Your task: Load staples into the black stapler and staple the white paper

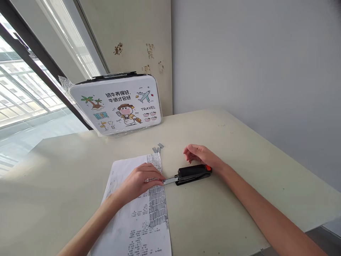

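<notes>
A black stapler (pixel 194 172) with an orange-red patch on its right end lies on the table. A metal staple tray (pixel 170 180) sticks out of its left end. My left hand (pixel 146 178) pinches the end of that tray between thumb and fingers, resting over a printed paper stack (pixel 160 206) with rows of staple-like marks along its right edge. My right hand (pixel 198 153) hovers just beyond the stapler, its fingers loosely curled and apart, with nothing visible in them. Several small strips of staples (pixel 158 148) lie by the top of the paper.
A white case (pixel 117 106) with cartoon prints, wrapped in clear plastic, stands upright at the back left of the pale table (pixel 239 199). A grey wall (pixel 255 57) rises behind and to the right. A window (pixel 29 78) is on the left.
</notes>
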Tool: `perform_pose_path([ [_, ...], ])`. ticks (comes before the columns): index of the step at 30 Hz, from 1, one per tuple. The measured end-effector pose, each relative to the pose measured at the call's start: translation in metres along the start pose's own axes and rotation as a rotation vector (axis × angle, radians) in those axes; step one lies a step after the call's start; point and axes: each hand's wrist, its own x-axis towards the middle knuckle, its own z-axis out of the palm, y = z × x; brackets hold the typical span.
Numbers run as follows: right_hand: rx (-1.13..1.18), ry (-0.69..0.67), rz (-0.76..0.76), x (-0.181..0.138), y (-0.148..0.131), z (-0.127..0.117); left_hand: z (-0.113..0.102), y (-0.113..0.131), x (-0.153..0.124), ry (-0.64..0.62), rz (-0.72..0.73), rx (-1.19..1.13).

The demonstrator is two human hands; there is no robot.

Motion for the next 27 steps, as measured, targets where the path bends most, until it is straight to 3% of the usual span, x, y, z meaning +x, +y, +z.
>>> perform_pose_path([
  [5, 0.203, 0.122, -0.039, 0.005, 0.01, 0.0, 0.014, -0.004, 0.017, 0.01, 0.079, -0.029],
  [11, 0.284, 0.188, -0.089, 0.006, 0.014, 0.003, 0.03, -0.001, 0.035, 0.004, 0.14, 0.101],
  [22, 0.226, 0.203, -0.1, 0.001, 0.009, 0.008, 0.036, 0.001, 0.044, 0.013, 0.137, 0.282],
  [27, 0.263, 0.173, -0.091, 0.003, 0.011, 0.004, 0.034, 0.012, 0.034, 0.034, 0.087, 0.318],
])
